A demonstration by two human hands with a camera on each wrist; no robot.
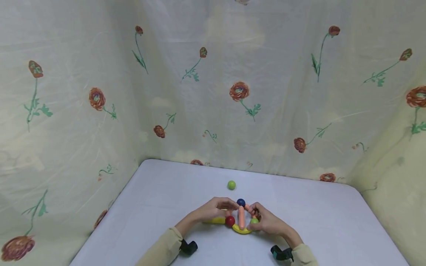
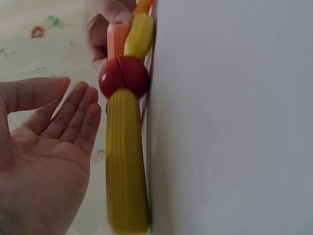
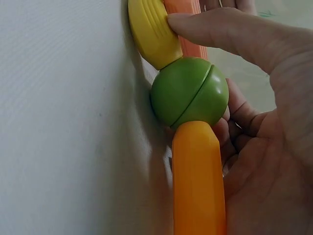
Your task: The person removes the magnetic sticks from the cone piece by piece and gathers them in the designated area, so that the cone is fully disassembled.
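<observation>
A toy ring of balls and sticks lies on the table: a red ball, a dark blue ball, a green ball and a yellow curved stick. Inside the ring shows a straight pink stick. My left hand hovers beside the red ball, fingers extended, holding nothing. A yellow stick runs outward from that ball. My right hand grips the ring around the green ball, thumb on the yellow curved stick, fingers curled behind. An orange stick joins the green ball, hidden by the hand in the head view.
A loose green ball lies farther back on the white table. Flower-patterned curtains hang behind the table and along both sides. Black wrist devices are worn on both forearms.
</observation>
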